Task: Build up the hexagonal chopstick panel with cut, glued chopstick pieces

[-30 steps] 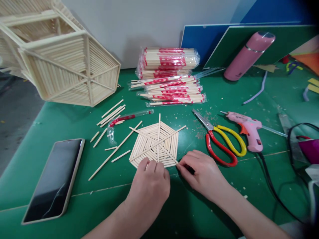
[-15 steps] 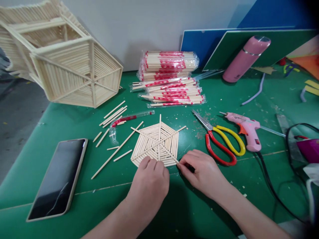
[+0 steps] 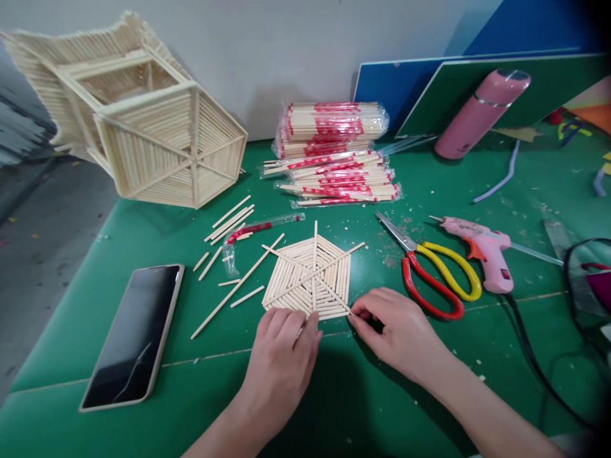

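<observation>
- Step in hand, as you appear to be working it: setting or steadying sticks along the near edge of the flat hexagonal panel of pale wooden sticks (image 3: 329,273).
- Location: the panel lies flat on the green tabletop (image 3: 214,407), directly in front of you, between the loose sticks and the scissors. Three long sticks cross near its middle, some ends standing past the rim.
- Your left hand (image 3: 281,359): fingers curled in, tips at the near edge. A pale sliver shows between thumb and forefinger; whether it is a gripped stick cannot be told.
- Your right hand (image 3: 394,324): thumb and forefinger are drawn together in a pinch at the near right corner, on the end of a diagonal stick.
- Next move, in judgement: it calls for your right pinch to hold that corner steady while your left fingers line up the near edge, with light pressure so the rows do not shift.
- Within reach: the metal-bladed scissors with red and yellow handles (image 3: 414,247) and the pink plastic glue gun (image 3: 487,248) lie to the right, neither touched by you. A long loose pale wooden stick (image 3: 237,286) lies left of the panel.
</observation>
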Tool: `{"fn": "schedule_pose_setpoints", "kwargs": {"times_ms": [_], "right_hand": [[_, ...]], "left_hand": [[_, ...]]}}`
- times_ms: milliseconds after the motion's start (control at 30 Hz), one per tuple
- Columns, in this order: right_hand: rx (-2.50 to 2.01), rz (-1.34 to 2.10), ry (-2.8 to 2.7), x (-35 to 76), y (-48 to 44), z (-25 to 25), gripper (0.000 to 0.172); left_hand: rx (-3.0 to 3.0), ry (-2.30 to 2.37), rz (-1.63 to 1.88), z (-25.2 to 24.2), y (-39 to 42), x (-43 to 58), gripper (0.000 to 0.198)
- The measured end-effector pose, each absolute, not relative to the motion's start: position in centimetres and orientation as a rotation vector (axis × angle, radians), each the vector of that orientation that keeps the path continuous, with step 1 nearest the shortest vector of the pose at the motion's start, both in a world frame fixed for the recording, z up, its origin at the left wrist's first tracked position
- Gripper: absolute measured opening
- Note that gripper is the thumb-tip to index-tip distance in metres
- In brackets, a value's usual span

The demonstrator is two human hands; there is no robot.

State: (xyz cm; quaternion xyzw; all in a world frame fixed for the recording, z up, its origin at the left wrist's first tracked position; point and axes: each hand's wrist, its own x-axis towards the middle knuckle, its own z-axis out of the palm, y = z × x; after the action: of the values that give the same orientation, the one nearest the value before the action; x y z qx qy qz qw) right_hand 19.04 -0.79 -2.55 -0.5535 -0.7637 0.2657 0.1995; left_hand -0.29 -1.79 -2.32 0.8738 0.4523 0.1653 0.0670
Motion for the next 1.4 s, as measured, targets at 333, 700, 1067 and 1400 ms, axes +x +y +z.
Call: {"fn": "schedule_pose_setpoints", "kwargs": {"times_ms": [333,700,1067,1400], "right_hand": [[-1.529,0.753,-2.153,18.9,-0.7,-2.4,0.016],[-1.506,0.691,-2.17,18.9,-0.8,-2.7,0.015],[-1.505,0.678,-2.168,19.0,-0.8,-2.9,0.015],[-1.522,0.668,-2.169,18.9,-0.9,-2.9,0.015]], "left_hand": [[2.764,1.324,0.384,-2.7,-1.7,-0.1,0.016],[2.736,1.299,0.522,-3.2,-1.8,-0.3,0.02],[2.704,1.392,0.135,-2.0,-1.6,0.8,0.028],[2.679,1.365,0.07,-1.7,-1.4,0.8,0.029]]}}
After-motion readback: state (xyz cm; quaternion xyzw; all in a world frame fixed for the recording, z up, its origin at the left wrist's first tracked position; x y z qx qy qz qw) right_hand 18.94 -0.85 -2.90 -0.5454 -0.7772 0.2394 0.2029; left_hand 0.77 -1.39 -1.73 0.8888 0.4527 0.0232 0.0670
